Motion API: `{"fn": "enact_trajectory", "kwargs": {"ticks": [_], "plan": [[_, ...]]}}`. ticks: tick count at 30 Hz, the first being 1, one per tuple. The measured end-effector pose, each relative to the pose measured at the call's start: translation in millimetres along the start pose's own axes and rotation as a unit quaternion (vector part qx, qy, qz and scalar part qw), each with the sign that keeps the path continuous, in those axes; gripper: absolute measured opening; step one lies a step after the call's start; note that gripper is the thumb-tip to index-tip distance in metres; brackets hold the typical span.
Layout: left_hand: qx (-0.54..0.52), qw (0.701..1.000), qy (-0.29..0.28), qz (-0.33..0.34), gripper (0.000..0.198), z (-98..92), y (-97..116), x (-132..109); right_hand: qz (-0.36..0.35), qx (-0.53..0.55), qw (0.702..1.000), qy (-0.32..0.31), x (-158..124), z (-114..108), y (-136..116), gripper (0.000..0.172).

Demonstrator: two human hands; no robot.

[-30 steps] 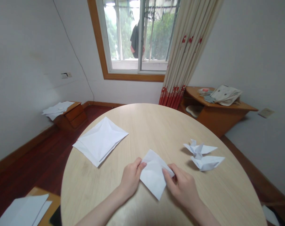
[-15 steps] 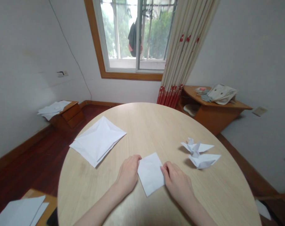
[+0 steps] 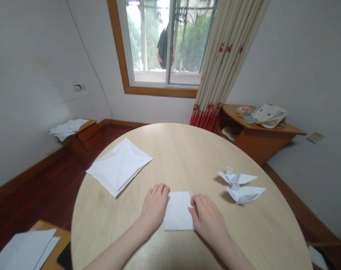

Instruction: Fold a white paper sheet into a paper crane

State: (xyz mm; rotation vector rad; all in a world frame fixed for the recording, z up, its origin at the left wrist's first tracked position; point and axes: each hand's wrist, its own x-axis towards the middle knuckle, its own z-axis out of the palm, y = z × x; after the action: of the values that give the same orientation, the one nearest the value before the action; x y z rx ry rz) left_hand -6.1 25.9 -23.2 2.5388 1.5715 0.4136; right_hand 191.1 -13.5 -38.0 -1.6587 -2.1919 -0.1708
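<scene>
Here the left hand (image 3: 154, 204) and right hand (image 3: 206, 221) lie open, touching folded paper (image 3: 178, 211).

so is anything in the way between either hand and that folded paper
Nothing visible is in the way. The left hand and right hand lie directly against opposite sides of the folded white paper on the round wooden table. The origami birds sit off to the right, apart from them.
</scene>
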Motion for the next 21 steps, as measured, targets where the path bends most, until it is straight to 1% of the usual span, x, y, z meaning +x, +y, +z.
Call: {"fn": "enact_trajectory", "kwargs": {"ticks": [1,2,5,6,8,10,13,16,18,21], "plan": [[0.009,1.000,0.003,-0.003,0.017,0.4,1.0,-0.5,-0.003,0.021,1.000,-0.008,0.1,1.9,-0.7,0.014],[0.018,1.000,0.007,-0.008,0.017,0.7,1.9,-1.1,-0.011,0.043,0.999,-0.019,-0.2,4.4,-1.2,0.023],[0.044,0.999,0.013,-0.016,0.018,1.4,5.9,-4.0,-0.068,0.089,0.991,-0.073,-2.7,14.8,-1.9,0.064],[0.054,0.998,0.012,-0.016,0.018,1.4,7.7,-5.2,-0.090,0.091,0.987,-0.095,-3.7,18.4,-2.1,0.074],[0.074,0.997,0.005,-0.014,0.020,0.8,12.0,-7.6,-0.117,0.074,0.983,-0.120,-5.5,24.9,-2.9,0.083],[0.091,0.996,-0.008,-0.012,0.023,-0.6,16.4,-9.9,-0.127,0.038,0.984,-0.115,-6.2,30.4,-4.4,0.083],[0.100,0.995,-0.019,0.000,0.029,-1.0,19.9,-12.7,-0.126,-0.031,0.989,-0.074,-5.8,38.0,-8.1,0.077],[0.099,0.995,-0.009,0.025,0.036,6.7,18.7,-14.9,-0.118,-0.076,0.989,-0.042,-3.5,43.3,-13.0,0.070],[0.110,0.993,-0.012,0.041,0.045,16.2,17.1,-15.9,-0.111,-0.090,0.989,-0.043,-0.2,42.6,-16.9,0.066],[0.124,0.991,-0.046,0.037,0.051,27.4,16.8,-15.4,-0.101,-0.092,0.988,-0.076,8.1,33.8,-22.6,0.065]]}}
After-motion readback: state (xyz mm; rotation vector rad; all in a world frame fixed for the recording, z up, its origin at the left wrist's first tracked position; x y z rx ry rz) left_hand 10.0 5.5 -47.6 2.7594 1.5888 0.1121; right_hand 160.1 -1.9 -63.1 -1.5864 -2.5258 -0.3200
